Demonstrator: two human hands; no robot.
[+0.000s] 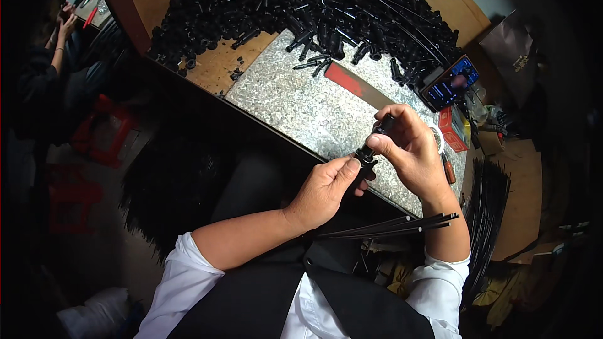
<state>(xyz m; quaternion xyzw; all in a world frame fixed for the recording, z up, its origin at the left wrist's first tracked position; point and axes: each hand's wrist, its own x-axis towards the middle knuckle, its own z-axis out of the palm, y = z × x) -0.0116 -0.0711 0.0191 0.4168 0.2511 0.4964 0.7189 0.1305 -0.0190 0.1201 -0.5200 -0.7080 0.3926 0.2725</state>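
Over the near edge of the speckled stone slab (295, 97), my two hands hold a black tubular part (366, 150) between them. My left hand (326, 191) is closed around its lower end, the thumb pressed along the side. The upper end is pinched between the thumb and fingers of my right hand (414, 154). The part stands tilted, leaning to the right at the top. Whether it is one piece or two joined together I cannot tell. Several thin black rods (389, 226) with pale ends lie just below my hands, across my lap and by my right forearm.
A big heap of black tubular parts (251, 9) covers the back of the wooden table (210, 72). On the slab lies a flat red-and-brown bar (355, 85). At right are a lit phone (451, 83), a red box (453, 127) and a bundle of black rods (487, 213). Another person (50, 56) sits far left near red stools (103, 132).
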